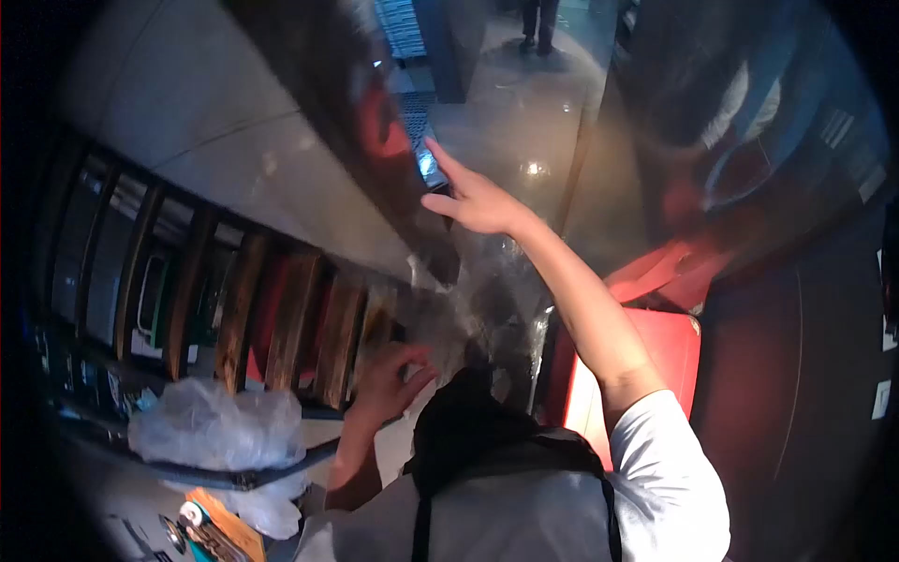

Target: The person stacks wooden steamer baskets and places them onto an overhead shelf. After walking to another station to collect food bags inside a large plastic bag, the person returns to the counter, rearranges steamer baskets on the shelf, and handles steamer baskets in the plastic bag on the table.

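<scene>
My right hand [476,201] reaches forward, index finger stretched out and thumb apart, beside a dark upright panel [346,112] with a bright reflection on it. Nothing shows plainly between its fingers. My left hand [389,382] is lower and nearer my body, slightly blurred. Its fingers are half bent, with a gap between thumb and index finger. Crumpled clear plastic film [482,290] hangs between the two hands; whether either hand touches it I cannot tell. A black apron [478,421] covers my front.
Dark wooden slats [239,309] run along the left. Below them sits a bundled clear plastic bag [215,426] by a dark hose [201,476]. A red box-like object [670,351] stands under my right arm. Farther off, a person's legs [538,23] show on the shiny floor [524,112].
</scene>
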The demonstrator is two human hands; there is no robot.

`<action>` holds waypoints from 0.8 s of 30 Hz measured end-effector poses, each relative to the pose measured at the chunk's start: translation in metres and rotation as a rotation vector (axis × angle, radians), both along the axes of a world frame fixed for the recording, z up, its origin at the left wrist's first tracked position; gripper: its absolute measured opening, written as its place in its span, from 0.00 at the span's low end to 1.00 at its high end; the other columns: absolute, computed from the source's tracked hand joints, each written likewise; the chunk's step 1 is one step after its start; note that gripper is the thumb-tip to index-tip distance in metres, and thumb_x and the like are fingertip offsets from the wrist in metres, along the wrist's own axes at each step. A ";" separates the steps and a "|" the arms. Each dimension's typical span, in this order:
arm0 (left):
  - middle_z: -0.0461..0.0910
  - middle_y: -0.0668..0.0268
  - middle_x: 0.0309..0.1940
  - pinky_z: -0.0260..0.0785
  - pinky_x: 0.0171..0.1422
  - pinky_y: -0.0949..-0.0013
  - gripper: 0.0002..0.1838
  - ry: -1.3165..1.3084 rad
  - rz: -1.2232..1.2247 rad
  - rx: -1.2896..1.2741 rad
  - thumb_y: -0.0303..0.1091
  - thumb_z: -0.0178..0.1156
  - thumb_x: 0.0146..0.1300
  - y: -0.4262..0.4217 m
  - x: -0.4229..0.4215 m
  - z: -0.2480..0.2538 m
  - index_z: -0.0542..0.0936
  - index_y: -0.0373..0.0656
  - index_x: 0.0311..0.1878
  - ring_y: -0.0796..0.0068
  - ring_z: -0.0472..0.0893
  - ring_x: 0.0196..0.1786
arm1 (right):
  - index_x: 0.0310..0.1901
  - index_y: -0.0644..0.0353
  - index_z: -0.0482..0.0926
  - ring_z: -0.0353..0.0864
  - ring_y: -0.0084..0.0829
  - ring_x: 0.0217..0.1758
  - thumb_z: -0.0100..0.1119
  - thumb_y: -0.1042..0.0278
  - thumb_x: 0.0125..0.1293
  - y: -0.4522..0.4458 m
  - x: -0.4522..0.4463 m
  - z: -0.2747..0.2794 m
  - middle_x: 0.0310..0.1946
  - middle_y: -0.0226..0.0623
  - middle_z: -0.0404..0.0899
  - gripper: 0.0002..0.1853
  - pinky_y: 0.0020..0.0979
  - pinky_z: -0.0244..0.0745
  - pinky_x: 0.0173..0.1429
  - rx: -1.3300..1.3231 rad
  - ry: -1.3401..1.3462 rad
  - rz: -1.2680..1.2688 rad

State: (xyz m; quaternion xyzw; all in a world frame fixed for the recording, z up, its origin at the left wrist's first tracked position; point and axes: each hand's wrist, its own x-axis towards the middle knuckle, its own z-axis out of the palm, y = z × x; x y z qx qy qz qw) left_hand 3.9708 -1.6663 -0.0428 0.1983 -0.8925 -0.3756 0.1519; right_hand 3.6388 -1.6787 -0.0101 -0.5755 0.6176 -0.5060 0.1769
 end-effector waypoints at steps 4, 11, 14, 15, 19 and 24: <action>0.84 0.58 0.46 0.75 0.56 0.63 0.24 0.019 -0.233 0.201 0.33 0.72 0.62 -0.048 -0.152 -0.018 0.80 0.40 0.60 0.63 0.84 0.50 | 0.81 0.62 0.39 0.47 0.42 0.85 0.64 0.52 0.70 -0.045 -0.132 -0.025 0.83 0.57 0.38 0.52 0.35 0.50 0.82 0.066 -0.171 -0.185; 0.79 0.62 0.58 0.73 0.61 0.64 0.27 0.251 0.022 0.383 0.29 0.69 0.65 -0.173 -0.343 -0.062 0.74 0.39 0.67 0.68 0.80 0.55 | 0.83 0.54 0.40 0.48 0.45 0.84 0.67 0.76 0.64 0.089 -0.324 0.049 0.83 0.46 0.43 0.53 0.49 0.49 0.82 -0.034 0.157 -0.721; 0.79 0.62 0.57 0.74 0.60 0.66 0.26 0.158 0.201 0.488 0.30 0.68 0.66 -0.221 -0.362 -0.090 0.74 0.39 0.66 0.70 0.80 0.54 | 0.82 0.58 0.45 0.49 0.43 0.84 0.61 0.75 0.69 0.148 -0.370 0.074 0.82 0.46 0.46 0.45 0.48 0.49 0.83 -0.075 0.394 -0.958; 0.80 0.61 0.56 0.74 0.60 0.67 0.26 0.126 0.263 0.539 0.31 0.68 0.66 -0.230 -0.369 -0.095 0.74 0.38 0.66 0.70 0.80 0.55 | 0.81 0.59 0.46 0.50 0.44 0.84 0.59 0.74 0.70 0.162 -0.387 0.080 0.82 0.46 0.47 0.43 0.48 0.49 0.84 -0.074 0.476 -1.045; 0.82 0.66 0.48 0.76 0.56 0.71 0.22 0.132 0.419 0.699 0.31 0.68 0.68 -0.266 -0.410 -0.107 0.76 0.37 0.63 0.78 0.80 0.49 | 0.80 0.59 0.52 0.51 0.46 0.84 0.54 0.70 0.76 0.185 -0.455 0.049 0.82 0.47 0.50 0.36 0.47 0.51 0.84 0.039 0.609 -1.287; 0.83 0.62 0.52 0.76 0.61 0.66 0.19 -0.019 0.700 0.755 0.32 0.66 0.70 -0.316 -0.471 -0.129 0.77 0.38 0.61 0.72 0.82 0.54 | 0.75 0.65 0.62 0.67 0.46 0.76 0.48 0.55 0.81 0.210 -0.564 -0.146 0.77 0.51 0.61 0.29 0.44 0.66 0.76 0.565 0.385 -1.453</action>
